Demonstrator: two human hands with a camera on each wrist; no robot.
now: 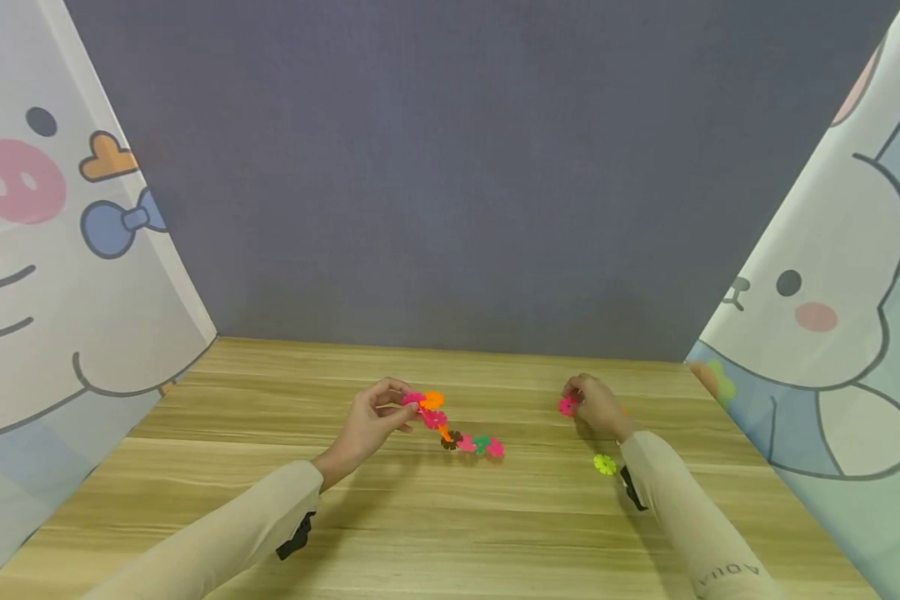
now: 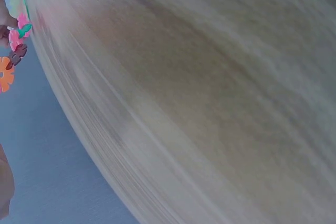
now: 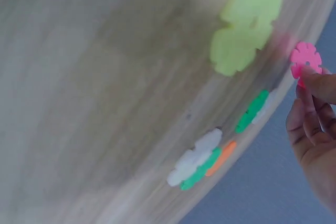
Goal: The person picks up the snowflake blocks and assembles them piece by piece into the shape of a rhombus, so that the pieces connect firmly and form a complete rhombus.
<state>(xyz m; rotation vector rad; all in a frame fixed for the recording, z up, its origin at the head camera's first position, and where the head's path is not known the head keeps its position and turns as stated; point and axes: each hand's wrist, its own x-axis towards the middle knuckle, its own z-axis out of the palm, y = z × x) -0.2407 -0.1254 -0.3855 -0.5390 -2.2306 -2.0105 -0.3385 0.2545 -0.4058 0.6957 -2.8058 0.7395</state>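
My left hand (image 1: 363, 432) pinches one end of a chain of interlocking plastic snowflake discs (image 1: 435, 419), left of the table's middle. Pink and orange discs lie at the fingertips; the chain slants down to the right through a brown disc (image 1: 451, 440) and a green disc (image 1: 482, 443) to a pink one. In the left wrist view an orange disc (image 2: 6, 75) of the chain shows at the left edge. To the right, my right hand (image 1: 598, 407) holds a single pink snowflake disc (image 3: 305, 57) between thumb and fingers, above the table.
A yellow-green disc (image 1: 604, 464) lies beside the right forearm. In the right wrist view, a white disc (image 3: 195, 157), a green disc (image 3: 252, 110) and an orange disc (image 3: 221, 158) lie on the wooden table (image 1: 450, 533). A dark grey panel (image 1: 450, 183) stands behind, with cartoon-printed panels either side.
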